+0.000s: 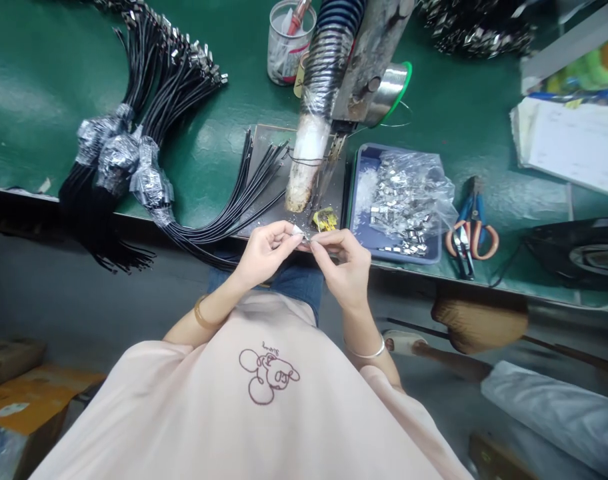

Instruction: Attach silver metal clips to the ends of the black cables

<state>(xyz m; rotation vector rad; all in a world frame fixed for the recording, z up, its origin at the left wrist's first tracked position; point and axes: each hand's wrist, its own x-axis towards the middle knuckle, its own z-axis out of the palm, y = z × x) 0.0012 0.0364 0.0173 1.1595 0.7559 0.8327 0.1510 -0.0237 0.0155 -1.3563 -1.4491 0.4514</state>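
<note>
My left hand (pixel 265 252) and my right hand (pixel 345 265) meet at the near edge of the green bench, fingertips pinched together on a small metal connector part (pixel 304 235). The part is tiny and mostly hidden by my fingers. Loose black cables (pixel 244 193) fan out just left of my left hand. A blue tray (pixel 360 200) with a clear bag of metal clips (pixel 409 197) sits right of my right hand. A small yellow piece (pixel 325 219) lies just beyond my fingers.
A ribbed hose and white nozzle (pixel 311 157) hang over the bench ahead. Bundled black cables (pixel 134 147) lie at left. Snips with orange and blue handles (pixel 471 223), a solder spool (pixel 391 90), a plastic cup (pixel 288 43) and papers (pixel 569 143) are around.
</note>
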